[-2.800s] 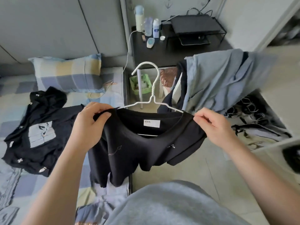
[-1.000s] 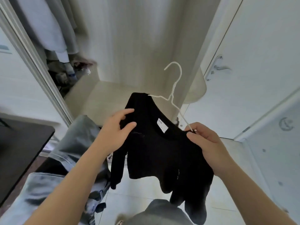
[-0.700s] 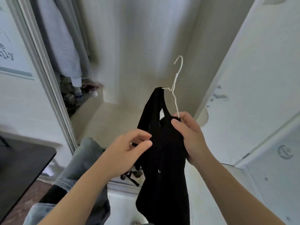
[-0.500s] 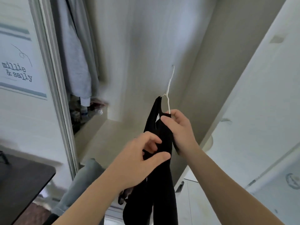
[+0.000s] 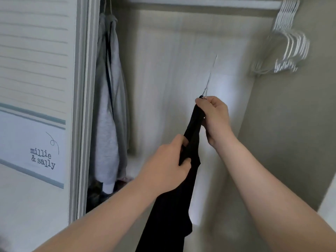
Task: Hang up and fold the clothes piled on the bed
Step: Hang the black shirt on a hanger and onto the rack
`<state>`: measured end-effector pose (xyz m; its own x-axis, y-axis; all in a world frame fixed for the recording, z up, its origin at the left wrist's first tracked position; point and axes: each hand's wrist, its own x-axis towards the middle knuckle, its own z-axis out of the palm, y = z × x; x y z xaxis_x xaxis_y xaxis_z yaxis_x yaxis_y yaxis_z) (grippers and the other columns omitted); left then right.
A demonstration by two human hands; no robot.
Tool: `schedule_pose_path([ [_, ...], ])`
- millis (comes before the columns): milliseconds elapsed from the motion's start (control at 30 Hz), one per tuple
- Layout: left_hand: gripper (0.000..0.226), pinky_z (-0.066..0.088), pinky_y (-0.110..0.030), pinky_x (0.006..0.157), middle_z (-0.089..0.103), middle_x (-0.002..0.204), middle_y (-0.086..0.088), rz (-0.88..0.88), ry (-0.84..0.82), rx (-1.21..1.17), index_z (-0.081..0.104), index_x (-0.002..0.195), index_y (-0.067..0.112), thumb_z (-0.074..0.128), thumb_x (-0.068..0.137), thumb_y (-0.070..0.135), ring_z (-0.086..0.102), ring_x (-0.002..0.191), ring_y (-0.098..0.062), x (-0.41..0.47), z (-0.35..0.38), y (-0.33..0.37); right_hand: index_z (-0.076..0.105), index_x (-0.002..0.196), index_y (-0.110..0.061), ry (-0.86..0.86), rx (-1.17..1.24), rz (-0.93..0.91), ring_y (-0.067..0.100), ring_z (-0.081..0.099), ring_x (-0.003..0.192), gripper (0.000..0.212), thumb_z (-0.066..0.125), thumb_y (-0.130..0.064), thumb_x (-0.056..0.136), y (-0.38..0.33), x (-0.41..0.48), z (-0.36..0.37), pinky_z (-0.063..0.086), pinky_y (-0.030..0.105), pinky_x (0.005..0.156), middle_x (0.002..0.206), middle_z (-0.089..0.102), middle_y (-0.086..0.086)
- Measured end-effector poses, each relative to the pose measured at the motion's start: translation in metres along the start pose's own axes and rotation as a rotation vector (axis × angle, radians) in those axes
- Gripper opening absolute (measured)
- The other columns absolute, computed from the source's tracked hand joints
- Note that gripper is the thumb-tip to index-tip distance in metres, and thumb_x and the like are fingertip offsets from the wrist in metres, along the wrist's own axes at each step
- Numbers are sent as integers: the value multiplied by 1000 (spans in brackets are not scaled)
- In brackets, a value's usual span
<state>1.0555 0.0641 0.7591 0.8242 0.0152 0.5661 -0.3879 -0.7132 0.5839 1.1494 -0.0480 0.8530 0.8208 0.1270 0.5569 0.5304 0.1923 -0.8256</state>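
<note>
An open wardrobe [image 5: 172,51] fills the far side of the scene, its pale back wall bare in the middle and a rail [image 5: 200,2] running across the top. On the left stands its white door [image 5: 36,79], with faint horizontal lines above and the printed words "millie & sally" lower down. Just inside the door, at the far left of the wardrobe, grey garments [image 5: 109,106] hang from the rail and reach well down. The black shirt [image 5: 174,206] is held up in front of the wardrobe's middle, turned edge-on, so it shows as a narrow dark strip that widens toward the near bottom edge. A bunch of white hangers [image 5: 289,42] hangs on the rail at the far right, well apart from the shirt. The left hand [image 5: 169,164] is clenched round a fold of the shirt partway down. The right hand [image 5: 216,117], higher and farther, grasps the top of the shirt where the white hanger [image 5: 211,75] comes out; its thin hook rises from the fist, blurred, well below the rail.
</note>
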Motion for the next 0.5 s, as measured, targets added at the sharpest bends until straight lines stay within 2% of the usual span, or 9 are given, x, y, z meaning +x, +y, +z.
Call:
schedule_pose_path([
  [100, 19, 56, -44, 70, 63, 84, 1, 61, 28, 115, 46, 115, 25, 53, 97, 26, 62, 73, -22, 45, -26, -1, 52, 76, -12, -15, 4, -80, 10, 46, 48, 21, 65, -13, 92, -20, 58, 16, 43, 23, 48, 58, 47, -6],
  [200, 15, 53, -38, 63, 56, 75, 4, 111, 72, 211, 49, 113, 21, 50, 99, 23, 55, 63, -15, 89, -54, -5, 44, 73, -13, -27, -36, -177, 12, 38, 47, 27, 64, -12, 91, -44, 113, 34, 36, 21, 45, 62, 37, 0],
  [267, 10, 51, -35, 59, 57, 74, 2, 120, 100, 254, 49, 108, 21, 50, 99, 22, 56, 62, -15, 119, -72, -4, 39, 67, -16, -26, -78, -236, 11, 36, 44, 34, 63, -12, 91, -59, 147, 43, 34, 18, 43, 58, 33, -2],
  [400, 3, 50, -36, 58, 58, 75, 0, 147, 187, 390, 45, 100, 22, 48, 99, 23, 58, 64, -18, 183, -102, 3, 50, 79, -11, -48, -138, -299, 18, 46, 60, 18, 62, -14, 91, -89, 217, 54, 45, 30, 59, 67, 42, 2],
  [500, 9, 48, -35, 59, 57, 78, 0, 153, 254, 522, 40, 94, 22, 48, 99, 23, 57, 66, -20, 223, -123, 1, 51, 78, -12, -71, -203, -340, 22, 47, 65, 17, 60, -14, 92, -103, 266, 62, 46, 33, 63, 72, 45, 7],
])
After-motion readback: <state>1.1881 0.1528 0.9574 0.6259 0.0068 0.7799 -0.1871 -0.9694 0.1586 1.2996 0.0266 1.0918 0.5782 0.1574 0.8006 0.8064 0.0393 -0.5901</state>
